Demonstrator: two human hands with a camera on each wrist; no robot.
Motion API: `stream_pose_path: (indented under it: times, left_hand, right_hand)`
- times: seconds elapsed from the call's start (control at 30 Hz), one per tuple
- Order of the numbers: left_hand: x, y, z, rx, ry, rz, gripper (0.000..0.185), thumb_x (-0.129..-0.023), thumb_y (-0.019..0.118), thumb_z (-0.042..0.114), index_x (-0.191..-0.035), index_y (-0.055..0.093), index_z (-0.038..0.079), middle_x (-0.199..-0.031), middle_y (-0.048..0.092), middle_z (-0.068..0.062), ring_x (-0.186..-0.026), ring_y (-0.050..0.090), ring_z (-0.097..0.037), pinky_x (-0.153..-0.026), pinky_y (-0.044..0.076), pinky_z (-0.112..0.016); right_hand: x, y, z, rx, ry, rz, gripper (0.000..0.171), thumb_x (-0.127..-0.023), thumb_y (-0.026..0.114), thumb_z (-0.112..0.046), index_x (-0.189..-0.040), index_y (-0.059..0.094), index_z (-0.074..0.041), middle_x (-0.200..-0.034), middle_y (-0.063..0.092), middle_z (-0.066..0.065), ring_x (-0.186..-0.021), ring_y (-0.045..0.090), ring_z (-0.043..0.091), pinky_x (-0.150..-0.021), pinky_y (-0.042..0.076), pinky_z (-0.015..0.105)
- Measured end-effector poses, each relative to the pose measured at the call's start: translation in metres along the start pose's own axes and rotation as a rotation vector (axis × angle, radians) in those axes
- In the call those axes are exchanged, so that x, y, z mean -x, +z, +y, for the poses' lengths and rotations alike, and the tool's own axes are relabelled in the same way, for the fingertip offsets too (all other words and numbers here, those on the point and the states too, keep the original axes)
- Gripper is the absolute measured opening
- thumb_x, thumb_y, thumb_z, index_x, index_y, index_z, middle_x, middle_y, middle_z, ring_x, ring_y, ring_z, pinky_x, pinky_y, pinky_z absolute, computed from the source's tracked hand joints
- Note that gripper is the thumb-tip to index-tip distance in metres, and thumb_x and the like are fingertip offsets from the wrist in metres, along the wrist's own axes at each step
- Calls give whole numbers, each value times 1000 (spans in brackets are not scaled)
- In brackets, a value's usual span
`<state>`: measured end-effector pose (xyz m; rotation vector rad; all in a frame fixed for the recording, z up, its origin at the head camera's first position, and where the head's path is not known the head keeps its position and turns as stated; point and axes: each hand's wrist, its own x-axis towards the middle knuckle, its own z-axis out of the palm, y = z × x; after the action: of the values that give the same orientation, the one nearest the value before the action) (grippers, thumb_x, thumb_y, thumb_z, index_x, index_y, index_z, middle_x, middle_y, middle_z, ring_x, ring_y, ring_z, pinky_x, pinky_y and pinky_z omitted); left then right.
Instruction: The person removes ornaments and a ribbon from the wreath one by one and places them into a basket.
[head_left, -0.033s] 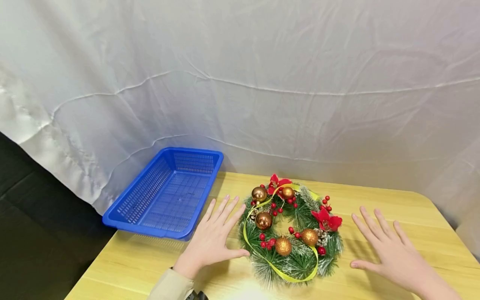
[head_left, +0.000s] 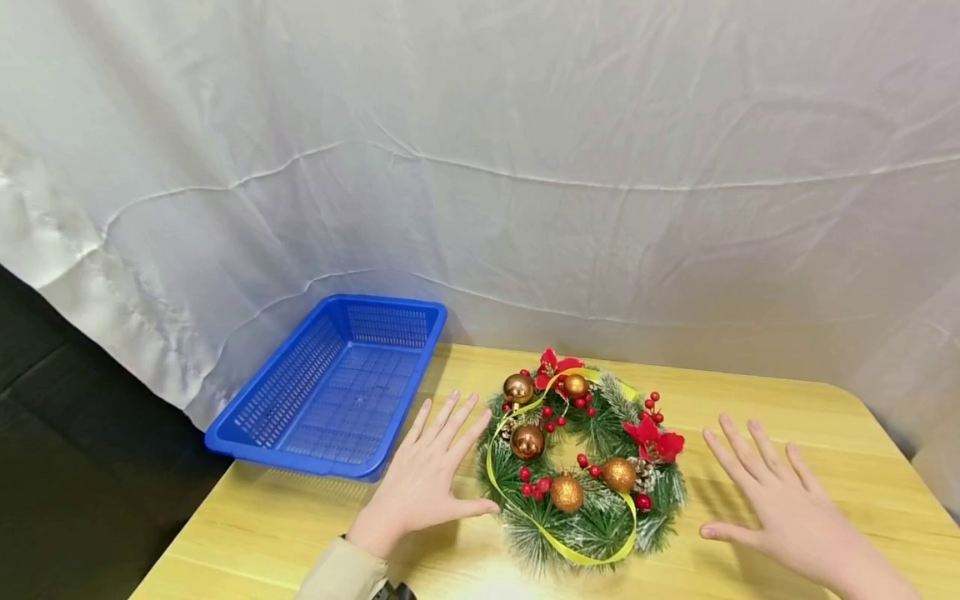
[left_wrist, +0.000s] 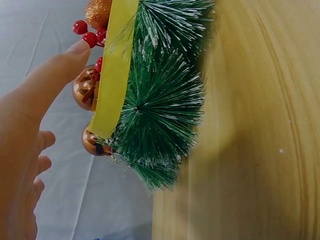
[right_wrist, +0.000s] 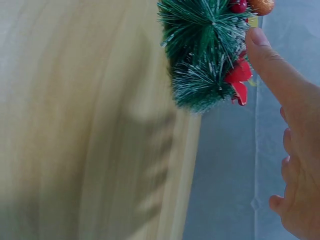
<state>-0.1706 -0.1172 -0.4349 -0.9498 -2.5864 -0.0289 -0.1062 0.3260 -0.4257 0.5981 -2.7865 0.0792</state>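
Note:
A green Christmas wreath lies flat on the wooden table. Copper baubles, red berries, red flowers and a loose yellow ribbon decorate it. My left hand is held just left of the wreath, palm down, fingers spread and holding nothing. Seen from the left wrist, its thumb points toward the ribbon and berries; I cannot tell whether it touches. To the right, my right hand is spread above the table, apart from the wreath in the head view and likewise holding nothing.
A blue plastic basket with slotted sides stands at the table's left, partly over its edge. Behind the table hangs a pale grey cloth. A dark area lies beyond the left edge.

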Motion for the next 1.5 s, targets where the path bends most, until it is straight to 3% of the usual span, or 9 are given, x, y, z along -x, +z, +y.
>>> stream_pose_path:
  times: [0.23, 0.53, 0.7, 1.07, 1.27, 1.5]
  left_hand:
    - [0, -3, 0, 6, -7, 13, 111, -73, 37, 87, -154, 9, 18, -159, 3, -6, -145, 1, -28, -115, 7, -53]
    - [-1, -11, 9, 171, -18, 36, 110, -74, 50, 81, -155, 8, 19, -159, 4, -4, -145, 4, -25, -116, 9, -48]
    - [-2, -15, 18, 230, -4, 62, 106, -76, 51, 78, -154, 10, 20, -159, 7, -2, -145, 7, -23, -116, 9, -46]
    - [-7, -20, 39, 361, 24, 106, 103, -76, 63, 69, -154, 17, 20, -158, 15, 0, -142, 19, -24, -113, 22, -45]
    - [-12, -22, 56, 467, 39, 196, 90, -80, 67, 58, -150, 29, 16, -153, 28, 0, -137, 31, -22, -109, 31, -46]
    - [-25, -20, 87, 563, 48, 295, 74, -84, 69, 46, -145, 39, 16, -145, 40, 1, -131, 39, -16, -107, 36, -34]
  right_hand:
    - [-4, 0, -2, -18, -17, 14, 112, -72, 71, -62, -155, 11, -17, -160, -1, 6, -143, -13, 24, -111, -19, 42]
    - [-15, 15, -6, -65, -75, 7, 109, -75, 71, -59, -154, 11, -13, -159, 2, 10, -143, -10, 24, -111, -14, 28]
    - [-23, 24, -11, -110, -130, 29, 107, -75, 70, -57, -154, 15, -10, -159, 7, 12, -144, -7, 24, -113, -10, 28]
    - [-29, 29, -18, -205, -95, -47, 101, -78, 67, -56, -154, 16, -11, -159, 8, 7, -143, -5, 19, -110, -9, 23]
    - [-31, 33, -19, -219, -97, -57, 100, -79, 66, -57, -154, 17, -13, -158, 15, 10, -143, -3, 19, -110, -9, 21]
    - [-31, 37, -19, -221, -98, -56, 99, -80, 65, -56, -154, 16, -12, -157, 17, 11, -143, -4, 17, -112, -8, 23]
